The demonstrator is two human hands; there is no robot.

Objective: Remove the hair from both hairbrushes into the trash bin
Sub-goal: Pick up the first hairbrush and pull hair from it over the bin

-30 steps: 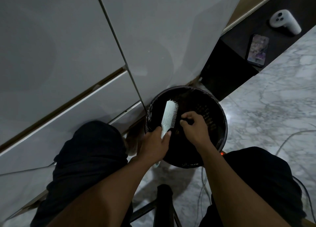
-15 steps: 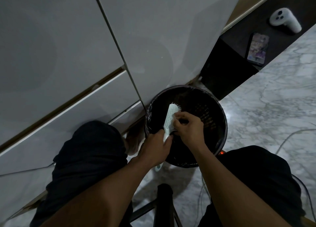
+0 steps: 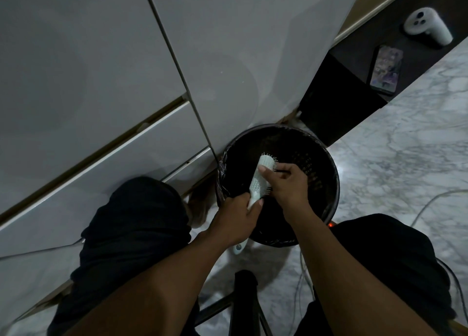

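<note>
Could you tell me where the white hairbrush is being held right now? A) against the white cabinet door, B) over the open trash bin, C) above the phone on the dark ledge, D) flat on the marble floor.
B: the left hand grips the hairbrush by its handle, its head over the black trash bin.

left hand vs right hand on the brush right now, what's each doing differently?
The left hand is closed around the white hairbrush's handle, low near the trash bin's near rim; the right hand sits higher, against the bristle head. The left hand makes a full fist; the right hand pinches with thumb and fingertips, and a thin dark thing pokes out past them. Both touch the same brush, held over the bin's opening.
</note>
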